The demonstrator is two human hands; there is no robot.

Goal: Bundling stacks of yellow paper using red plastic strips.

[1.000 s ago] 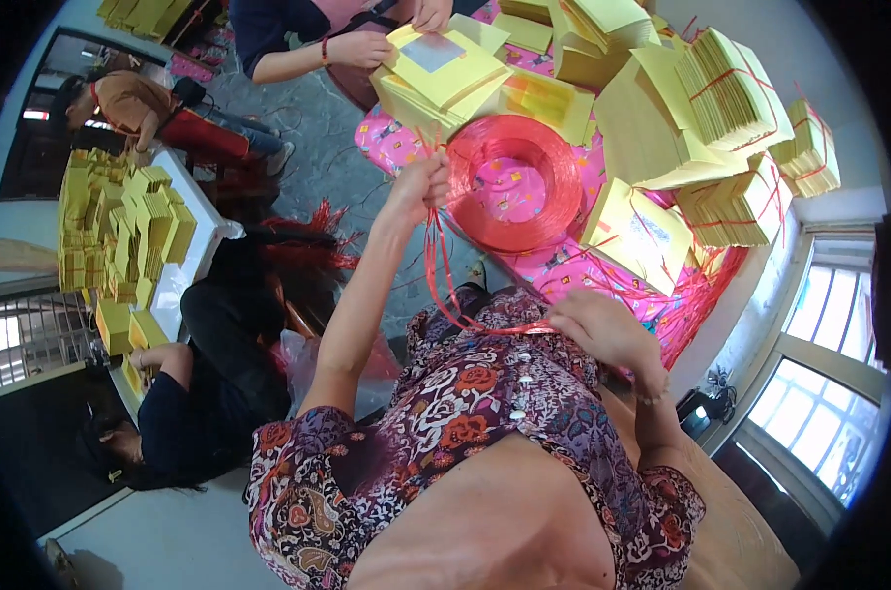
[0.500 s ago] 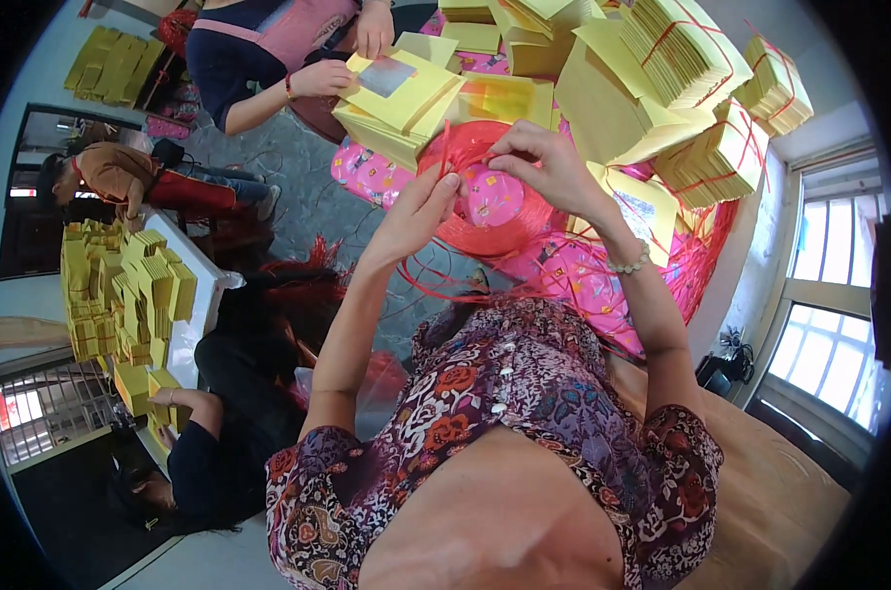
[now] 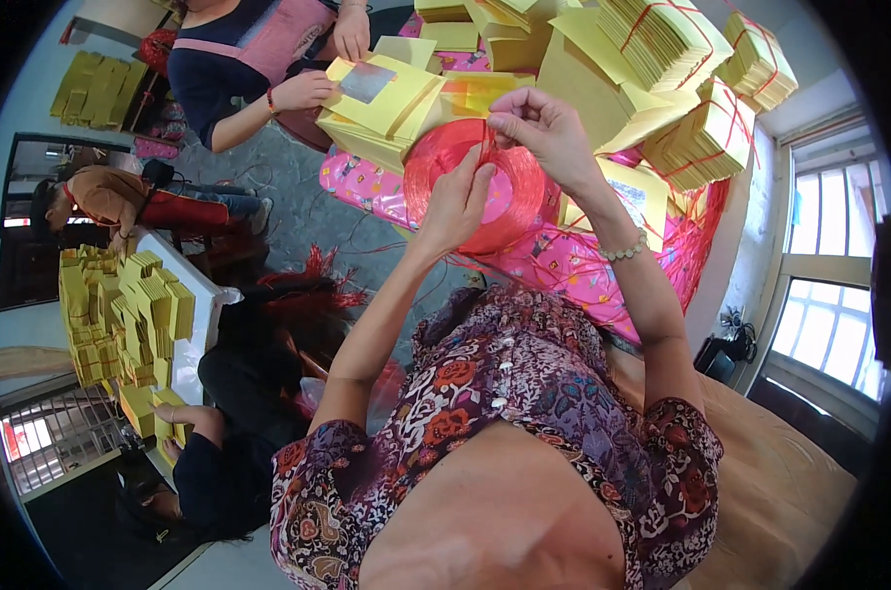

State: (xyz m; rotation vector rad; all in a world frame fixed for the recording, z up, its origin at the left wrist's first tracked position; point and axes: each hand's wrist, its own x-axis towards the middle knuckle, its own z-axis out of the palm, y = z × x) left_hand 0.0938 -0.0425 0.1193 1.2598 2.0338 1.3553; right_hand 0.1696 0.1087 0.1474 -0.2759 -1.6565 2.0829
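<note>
A wide ring-shaped roll of red plastic string [image 3: 428, 169] lies on a pink patterned cover [image 3: 362, 187] in front of me. Over the roll, my left hand [image 3: 455, 205] is closed, thumb against fingers, on a strand of the red string [image 3: 486, 134]. Close by on the right, my right hand [image 3: 544, 136] pinches the same string between thumb and forefinger. The strand's very end is hidden by the fingers. Just beyond the roll, a stack of yellow paper [image 3: 406, 96] stands beside my hands.
Yellow paper bundles tied with red string [image 3: 657, 44] are piled at the far right. Across the table, a person's hand [image 3: 303, 90] rests on the yellow stack. To the left, two more people sit or stand by a white table [image 3: 198, 280] loaded with yellow bundles. A window [image 3: 834, 334] is at the right.
Both hands have shifted a little: my left hand has moved right across the roll and my right hand has risen slightly. The whole view has shifted a bit. The string stays between my hands.
</note>
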